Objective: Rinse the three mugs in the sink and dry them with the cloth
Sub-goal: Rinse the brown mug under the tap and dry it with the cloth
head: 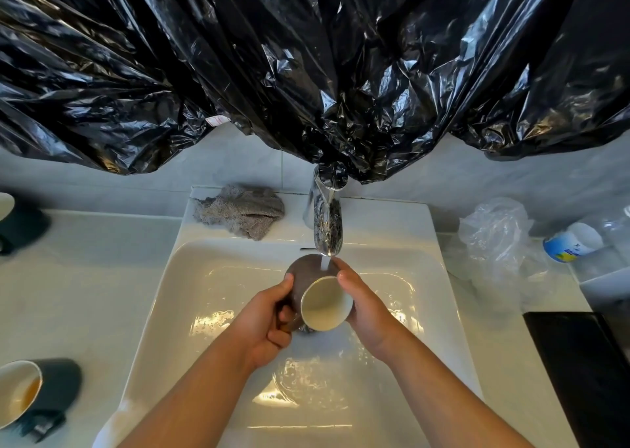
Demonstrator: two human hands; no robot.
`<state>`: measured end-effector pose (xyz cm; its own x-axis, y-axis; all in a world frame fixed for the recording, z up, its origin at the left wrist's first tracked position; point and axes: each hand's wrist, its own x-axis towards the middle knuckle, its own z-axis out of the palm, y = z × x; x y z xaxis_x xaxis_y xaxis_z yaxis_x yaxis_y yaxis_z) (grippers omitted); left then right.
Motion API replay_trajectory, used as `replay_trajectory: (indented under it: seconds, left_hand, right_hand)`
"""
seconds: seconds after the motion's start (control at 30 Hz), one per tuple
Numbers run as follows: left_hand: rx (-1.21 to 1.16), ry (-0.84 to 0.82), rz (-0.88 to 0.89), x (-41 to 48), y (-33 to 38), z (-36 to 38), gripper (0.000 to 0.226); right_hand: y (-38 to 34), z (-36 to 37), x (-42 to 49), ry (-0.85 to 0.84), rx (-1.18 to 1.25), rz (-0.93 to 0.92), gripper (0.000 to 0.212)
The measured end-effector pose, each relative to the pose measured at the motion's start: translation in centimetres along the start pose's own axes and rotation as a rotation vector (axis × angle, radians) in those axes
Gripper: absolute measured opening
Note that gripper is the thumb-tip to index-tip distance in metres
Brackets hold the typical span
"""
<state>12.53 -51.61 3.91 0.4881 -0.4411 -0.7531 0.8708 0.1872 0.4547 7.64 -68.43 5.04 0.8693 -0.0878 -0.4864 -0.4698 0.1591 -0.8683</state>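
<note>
Plastic sheeting (306, 55), black and crumpled, hangs across the whole wall above me and drapes over the top of the tap; I can't tell what it covers. Below it the pale bench (68, 277) carries the white sink (426, 277), and I work over the basin so the run-off goes down the drain, not across the bench. My left hand (262, 321) grips the brown mug (306, 273) on its handle side, fingers (278, 336) curled in and thumb laid over the body. My right hand (364, 304) wraps the other side, thumb at the rim, fingers (341, 265) reaching round the back. I hold the mug tipped on its side, mouth toward me, right under the tap (324, 222), so the stream lands on the outer wall and nothing pools inside. The grey cloth (242, 210) lies bunched on the sink's back ledge, left of the tap, close for drying yet out of the splash. One dark mug (58, 383) lies on its side at the bench's near left with brown dregs inside, so I judge it unrinsed. A second dark mug (20, 222) sits at the far left edge, mostly cut off. To the right lie a clear plastic bag (494, 232) and a small blue-labelled bottle (567, 243). I take this for the first of three rinses.
</note>
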Motion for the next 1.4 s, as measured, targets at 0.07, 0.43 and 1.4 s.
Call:
replay_trajectory:
  seconds: [0.07, 0.43, 1.4]
  left_hand:
    - [-0.063, 0.002, -0.074, 0.0, -0.1, 0.1, 0.036]
    - [0.383, 0.063, 0.238, 0.5, -2.0, 1.8, 0.044]
    - [0.05, 0.05, 0.14, 2.0, -3.1, 2.7, 0.056]
  right_hand:
    - [0.3, -0.2, 0.2, 0.043, 0.045, 0.031, 0.029]
    - [-0.6, -0.2, 0.6, 0.254, -0.191, 0.04, 0.037]
    - [-2.3, -0.6, -1.1, 0.294, -0.649, -0.067, 0.054]
